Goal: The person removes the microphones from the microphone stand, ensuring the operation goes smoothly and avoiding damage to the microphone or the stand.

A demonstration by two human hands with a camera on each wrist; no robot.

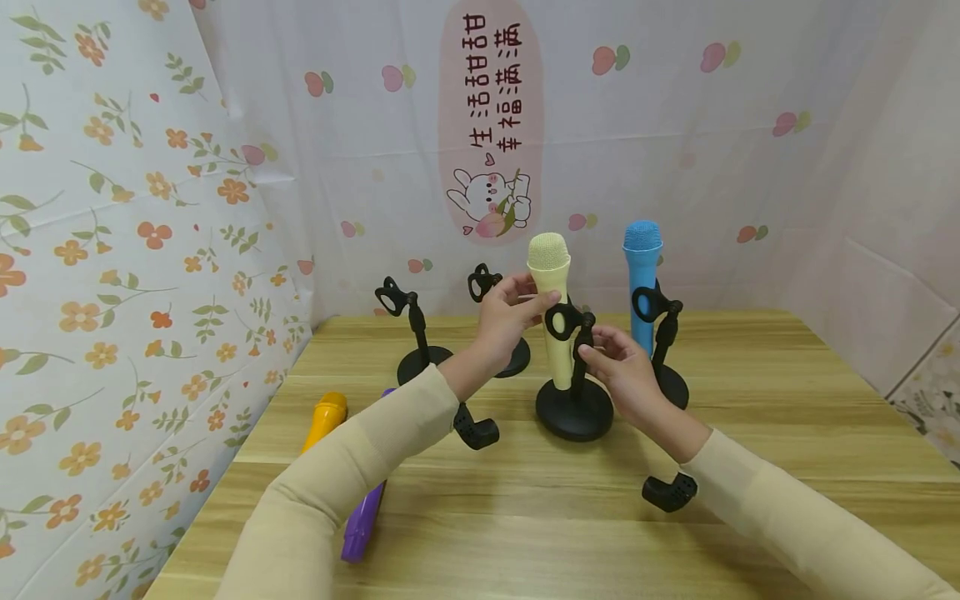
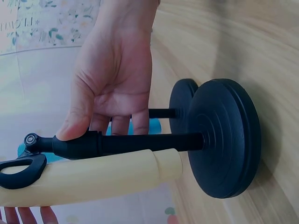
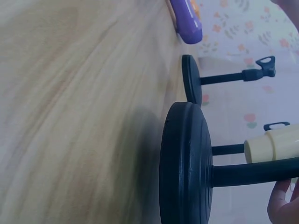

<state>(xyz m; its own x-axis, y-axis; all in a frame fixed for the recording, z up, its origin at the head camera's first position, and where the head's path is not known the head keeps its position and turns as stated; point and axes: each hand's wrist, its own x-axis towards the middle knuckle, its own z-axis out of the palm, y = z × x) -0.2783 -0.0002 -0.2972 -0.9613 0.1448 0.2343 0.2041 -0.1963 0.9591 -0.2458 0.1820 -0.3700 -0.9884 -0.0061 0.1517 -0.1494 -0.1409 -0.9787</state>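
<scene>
My left hand (image 1: 512, 321) holds a pale yellow toy microphone (image 1: 550, 254) nearly upright, fingers behind its barrel and thumb in front. My right hand (image 1: 622, 367) pinches the post of a black desktop microphone stand (image 1: 574, 412), thumb near the upper joint. In the left wrist view, the stand's clip (image 2: 25, 172) lies against the barrel of the microphone (image 2: 107, 179), whose lower end reaches down beside the post. The left fingertips (image 2: 28, 215) show at the barrel's far side. The right wrist view shows the round base (image 3: 184, 163) close up, with the microphone's tail (image 3: 259, 149) beyond the post.
A blue microphone (image 1: 642, 258) stands upright at another stand (image 1: 671, 387) on the right. Two more stands, one at the left (image 1: 420, 362) and one behind my left hand (image 1: 513, 360), have bare clips. An orange microphone (image 1: 326, 417) and a purple microphone (image 1: 363, 521) lie on the wooden table (image 1: 540, 533).
</scene>
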